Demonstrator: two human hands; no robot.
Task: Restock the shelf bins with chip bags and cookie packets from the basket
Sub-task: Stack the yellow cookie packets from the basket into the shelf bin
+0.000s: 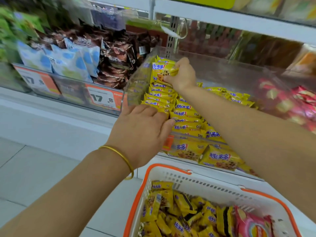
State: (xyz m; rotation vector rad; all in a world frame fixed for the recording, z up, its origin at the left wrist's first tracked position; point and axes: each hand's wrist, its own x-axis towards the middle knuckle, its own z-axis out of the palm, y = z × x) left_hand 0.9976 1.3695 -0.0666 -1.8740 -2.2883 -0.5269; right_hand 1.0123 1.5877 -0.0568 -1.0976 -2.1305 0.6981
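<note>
Orange-rimmed basket (pixel 171 170) nearest, holding loose yellow cookie packets (pixel 171 211) yet to shelve. Above it, left hand (pixel 142 132), fingers nearly straight, pressing near end of packet row (pixel 164 100) in clear bin (pixel 136 82), probably to keep it upright. Farthest, right hand (pixel 183 76) curled round single packet (pixel 162 72), slotting it behind row.
</note>
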